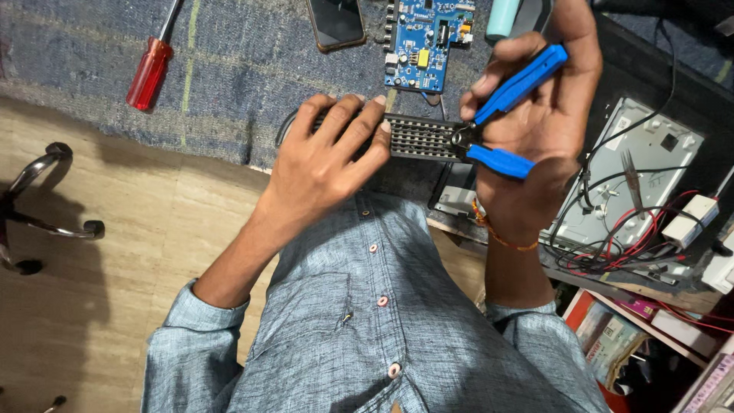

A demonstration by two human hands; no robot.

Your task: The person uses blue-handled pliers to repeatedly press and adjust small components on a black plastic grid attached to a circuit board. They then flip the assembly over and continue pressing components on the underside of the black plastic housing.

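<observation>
Two hands at work, over a grey shirt. Left hand: fingers curled together and clamped over the left end of a black perforated grille strip, thumb hidden beneath. Wrist straight, forearm entering from 7 o'clock, sleeve pushed back near the elbow. Right hand: fingers wrapped around the blue handles of small cutting pliers, handles spread in a narrow V, the dark head touching the right end of the strip; whether the tips bite the strip, cannot tell. Palm turned up toward the camera, forearm rising from 5 o'clock, an orange thread bracelet at the wrist. Strip held level between both hands, above the edge of a blue-grey woven mat. At 12 o'clock from the strip, a blue circuit board; a phone at 11 o'clock; a red-handled screwdriver well apart at 10 o'clock. At 3 o'clock, an opened metal chassis with red and black wires.
</observation>
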